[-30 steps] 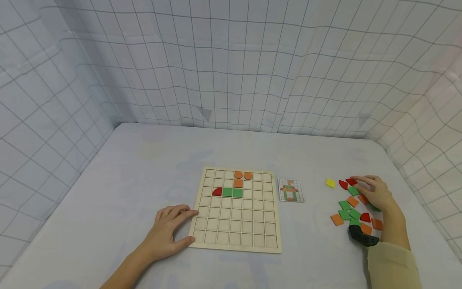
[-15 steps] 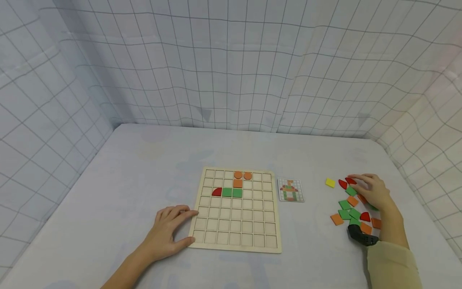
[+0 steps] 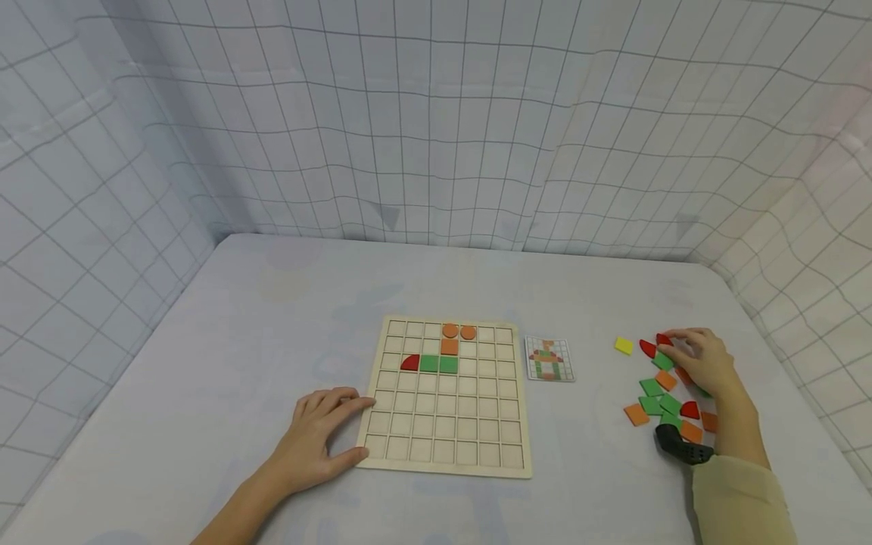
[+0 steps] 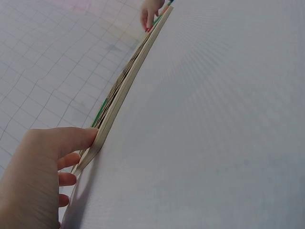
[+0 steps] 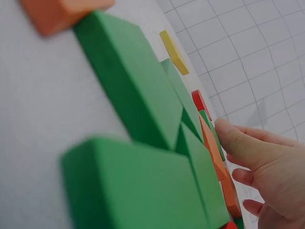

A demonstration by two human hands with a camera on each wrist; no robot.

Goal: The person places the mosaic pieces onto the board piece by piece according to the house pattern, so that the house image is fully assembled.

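Observation:
My left hand [image 3: 315, 435] lies at the left side of a wooden grid board [image 3: 443, 472], index fingertip at its edge and thumb at the near corner. In the left wrist view the thumb touches the board's rim [image 4: 119, 98]. A red quarter-round tile [image 3: 409, 362], green square tiles [image 3: 429, 363], an orange square [image 3: 450, 347] and orange discs [image 3: 450, 331] sit in the board's cells. At the far right my right hand [image 3: 705, 363] pinches a red quarter-round tile [image 3: 663, 338] between thumb and index finger, over a loose group of tiles; the right wrist view hides that tile behind the thumb.
A small pattern card [image 3: 549, 359] lies right of the board. Loose green tiles [image 3: 650, 387], orange tiles [image 3: 636, 414], another red quarter-round [image 3: 648, 348] and a yellow tile [image 3: 624, 345] lie around the right hand. A gridded curtain [image 3: 436, 136] encloses the table.
My right hand has shifted slightly left, and the red tile at its fingertips has turned. The left hand and the board stay where they were.

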